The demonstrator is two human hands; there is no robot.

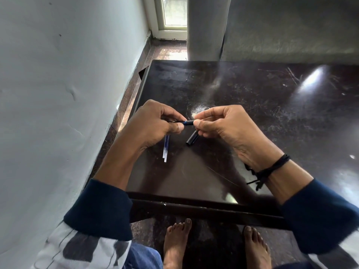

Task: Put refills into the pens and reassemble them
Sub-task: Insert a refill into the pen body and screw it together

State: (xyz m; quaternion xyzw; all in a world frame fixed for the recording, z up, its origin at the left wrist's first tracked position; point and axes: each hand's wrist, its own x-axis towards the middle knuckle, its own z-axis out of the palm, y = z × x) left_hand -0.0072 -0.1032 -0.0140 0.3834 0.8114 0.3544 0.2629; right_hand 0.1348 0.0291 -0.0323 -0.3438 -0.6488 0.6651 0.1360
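Observation:
Both hands meet over the dark table (pixel 252 113), holding one thin dark pen part (pixel 187 122) level between them. My left hand (pixel 157 123) pinches its left end. My right hand (pixel 219 125) grips its right end with thumb and forefinger. A black pen tube (pixel 191 140) sticks out below my right hand, one end hidden behind the fingers; whether it is held or lies on the table I cannot tell. Two clear refills with blue ink (pixel 166 150) lie side by side on the table under my left hand, partly covered by it.
The table's left edge (pixel 139 94) runs close to a white wall (pixel 58 94). Its near edge (pixel 194 206) is above my bare feet (pixel 176 243). A grey sofa (pixel 291 26) stands behind the table. A black cord is tied around my right wrist (pixel 268 169).

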